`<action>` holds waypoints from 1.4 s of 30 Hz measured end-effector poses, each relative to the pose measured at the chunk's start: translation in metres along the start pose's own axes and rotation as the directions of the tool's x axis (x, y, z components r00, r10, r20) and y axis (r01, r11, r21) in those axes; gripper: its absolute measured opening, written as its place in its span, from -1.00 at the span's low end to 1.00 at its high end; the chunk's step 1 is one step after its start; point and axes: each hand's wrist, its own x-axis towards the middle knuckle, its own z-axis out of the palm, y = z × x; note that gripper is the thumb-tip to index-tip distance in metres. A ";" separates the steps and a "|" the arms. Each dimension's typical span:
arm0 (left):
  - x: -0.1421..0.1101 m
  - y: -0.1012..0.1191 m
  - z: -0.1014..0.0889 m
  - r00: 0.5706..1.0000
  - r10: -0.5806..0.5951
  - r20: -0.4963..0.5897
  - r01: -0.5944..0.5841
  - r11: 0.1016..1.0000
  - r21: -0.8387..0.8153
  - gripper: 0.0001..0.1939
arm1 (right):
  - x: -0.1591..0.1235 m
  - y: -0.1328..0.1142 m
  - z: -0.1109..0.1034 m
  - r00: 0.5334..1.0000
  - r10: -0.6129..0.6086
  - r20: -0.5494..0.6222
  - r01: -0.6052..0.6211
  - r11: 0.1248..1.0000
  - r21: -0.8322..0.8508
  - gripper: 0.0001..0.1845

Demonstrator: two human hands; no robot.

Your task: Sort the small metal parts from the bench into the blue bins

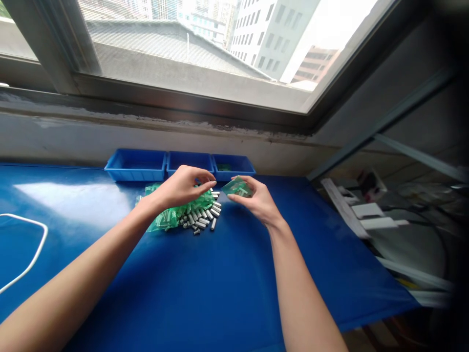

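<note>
My right hand (256, 198) holds a small clear green plastic bag (237, 187) between thumb and fingers, just above the blue table (220, 274). My left hand (183, 187) hovers over a pile of green bags (172, 211) and small grey metal cylinders (203, 217); its fingertips are pinched together, pointing toward the bag in my right hand. What the pinch holds is too small to make out. The two hands are a few centimetres apart.
Three blue plastic trays (136, 165) (190, 163) (233, 166) stand in a row against the wall under the window. A white cable (34, 254) loops at the table's left. White strips and cables (366, 215) lie on a lower shelf past the table's right edge.
</note>
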 end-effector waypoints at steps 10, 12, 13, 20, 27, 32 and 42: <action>0.001 -0.001 -0.004 0.990 -0.123 0.064 0.136 0.945 -0.297 -0.52 | -0.005 -0.016 0.030 0.993 0.055 0.106 -0.084 0.951 0.298 -0.51; 0.003 -0.006 -0.002 0.984 -0.176 -0.015 0.160 0.923 -0.350 -0.49 | -0.003 -0.013 0.035 0.994 0.076 0.076 -0.099 0.928 0.360 -0.57; 0.003 -0.008 -0.001 0.980 -0.192 -0.040 0.165 0.916 -0.365 -0.48 | -0.001 -0.012 0.039 0.995 0.090 0.034 -0.096 0.914 0.394 -0.59; 0.003 -0.012 -0.007 0.986 -0.141 -0.092 0.133 0.988 -0.083 -0.52 | 0.022 0.002 0.051 0.908 0.243 -0.341 0.003 0.811 0.585 -0.56; -0.005 -0.017 -0.016 0.980 0.069 0.187 -0.109 0.970 0.215 -0.58 | 0.022 0.015 0.036 0.866 0.233 -0.443 0.046 0.844 0.535 -0.68; -0.006 -0.018 -0.009 0.975 0.074 0.211 -0.134 0.948 0.290 -0.68 | 0.011 0.008 0.040 0.912 0.158 -0.379 -0.001 0.924 0.382 -0.77; -0.003 -0.016 -0.018 0.977 0.160 0.143 -0.196 0.936 0.291 -0.72 | 0.002 0.007 0.055 0.979 -0.111 -0.168 0.113 0.994 0.002 -0.73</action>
